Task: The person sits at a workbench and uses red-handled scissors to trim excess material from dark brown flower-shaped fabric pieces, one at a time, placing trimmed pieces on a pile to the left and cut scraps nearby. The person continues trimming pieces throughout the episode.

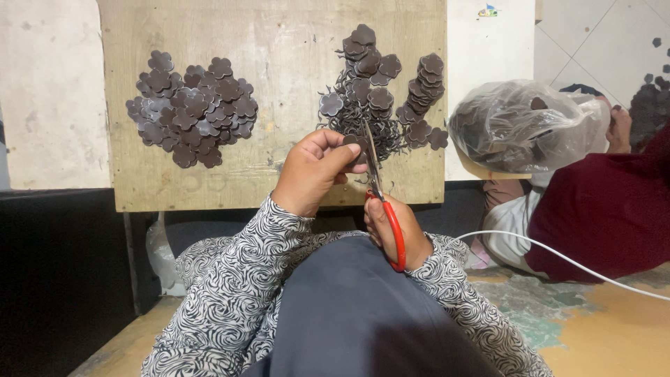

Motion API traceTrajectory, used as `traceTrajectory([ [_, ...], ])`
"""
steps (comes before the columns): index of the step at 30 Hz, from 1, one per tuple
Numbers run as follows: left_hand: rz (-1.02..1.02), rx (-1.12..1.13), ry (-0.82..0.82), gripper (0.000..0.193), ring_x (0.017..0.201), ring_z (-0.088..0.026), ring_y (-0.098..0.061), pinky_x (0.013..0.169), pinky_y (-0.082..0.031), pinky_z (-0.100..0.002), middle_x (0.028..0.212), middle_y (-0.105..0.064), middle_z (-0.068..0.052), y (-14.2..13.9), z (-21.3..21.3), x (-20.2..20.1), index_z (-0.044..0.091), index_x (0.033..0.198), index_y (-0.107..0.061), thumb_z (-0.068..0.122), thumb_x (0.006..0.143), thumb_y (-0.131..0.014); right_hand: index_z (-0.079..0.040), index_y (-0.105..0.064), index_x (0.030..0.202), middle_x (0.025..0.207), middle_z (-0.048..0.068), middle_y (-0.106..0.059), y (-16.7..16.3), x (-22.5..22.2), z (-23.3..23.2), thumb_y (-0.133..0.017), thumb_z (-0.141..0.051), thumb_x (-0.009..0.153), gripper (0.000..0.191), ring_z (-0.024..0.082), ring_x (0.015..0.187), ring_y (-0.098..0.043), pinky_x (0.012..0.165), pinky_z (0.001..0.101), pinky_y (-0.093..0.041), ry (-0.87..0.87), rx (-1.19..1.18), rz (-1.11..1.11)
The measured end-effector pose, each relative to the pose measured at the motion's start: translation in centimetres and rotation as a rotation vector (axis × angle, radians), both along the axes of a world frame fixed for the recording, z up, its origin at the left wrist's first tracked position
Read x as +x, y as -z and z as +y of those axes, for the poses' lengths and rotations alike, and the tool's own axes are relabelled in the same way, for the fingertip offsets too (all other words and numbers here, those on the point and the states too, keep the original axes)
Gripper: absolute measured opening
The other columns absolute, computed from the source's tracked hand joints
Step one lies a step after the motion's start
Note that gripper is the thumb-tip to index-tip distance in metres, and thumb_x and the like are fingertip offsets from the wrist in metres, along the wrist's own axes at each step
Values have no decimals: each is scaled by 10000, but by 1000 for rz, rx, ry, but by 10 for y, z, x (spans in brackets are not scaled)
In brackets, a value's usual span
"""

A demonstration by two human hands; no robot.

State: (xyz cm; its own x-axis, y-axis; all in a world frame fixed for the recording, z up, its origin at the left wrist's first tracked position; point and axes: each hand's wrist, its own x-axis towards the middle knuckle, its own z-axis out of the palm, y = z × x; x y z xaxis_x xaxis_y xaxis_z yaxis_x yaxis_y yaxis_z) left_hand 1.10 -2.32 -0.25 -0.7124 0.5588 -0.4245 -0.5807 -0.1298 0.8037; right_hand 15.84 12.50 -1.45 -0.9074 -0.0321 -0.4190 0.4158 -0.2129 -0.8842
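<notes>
Board [174, 188] leans ahead, pale wood, biggest thing in view. Clear bag [523, 126] of dark pieces sits right of it, beside another person's dark red sleeve [600, 209]. Pile of brown flower-shaped pieces [192, 112] on board's left part; looser heap with trimmings [377, 91] right of it. Left hand [310, 171] pinches one brown piece [356, 143] before board. Right hand [398, 234] closed around red-handled scissors [380, 188], blades at that piece.

Sleeves: a black-and-white swirled zebra print is worn down to both wrists.
Lap: a plain dark grey cloth is worn, at 6 o'clock.
Hands: left hand [310, 174] and right hand [396, 234] are left bare.
</notes>
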Motion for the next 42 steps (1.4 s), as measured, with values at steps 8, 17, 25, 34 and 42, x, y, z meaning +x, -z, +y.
traceTrajectory([
  [8,51,7,-24,141,805,-98,-735,642,-504,-202,912,-746,-23,1,0,0,43,1020,-669,152,940,-707,-88,-501,883,681,-29,-441,1,0,1,-469,-544,1028,479,56,526,-396,466,225,-351,-7,36,-15],
  [17,14,-29,-13,116,739,-89,-704,616,-479,-217,836,-730,-30,-3,-1,-3,25,932,-686,136,915,-714,-90,-485,936,763,-31,-428,6,1,3,-424,-480,1073,418,55,607,-392,530,220,-377,-64,-20,77],
  [25,1,-58,-14,121,715,-88,-696,608,-476,-218,797,-721,-25,-5,0,-2,37,881,-670,141,905,-728,-84,-483,969,795,-22,-430,10,0,5,-456,-527,1050,451,64,631,-394,555,219,-381,-87,-74,79],
  [34,6,-78,-28,127,718,-90,-710,601,-484,-219,808,-732,-32,-5,2,-1,26,887,-680,140,897,-734,-96,-469,938,770,-30,-412,8,-2,3,-441,-550,1050,468,60,617,-387,537,216,-371,-72,-64,49],
  [42,0,-62,-20,132,718,-89,-704,603,-482,-221,807,-736,-39,-4,2,-1,19,892,-680,141,902,-730,-101,-472,914,743,-36,-399,7,-2,2,-439,-545,1050,465,59,592,-364,517,220,-355,-57,-70,39],
])
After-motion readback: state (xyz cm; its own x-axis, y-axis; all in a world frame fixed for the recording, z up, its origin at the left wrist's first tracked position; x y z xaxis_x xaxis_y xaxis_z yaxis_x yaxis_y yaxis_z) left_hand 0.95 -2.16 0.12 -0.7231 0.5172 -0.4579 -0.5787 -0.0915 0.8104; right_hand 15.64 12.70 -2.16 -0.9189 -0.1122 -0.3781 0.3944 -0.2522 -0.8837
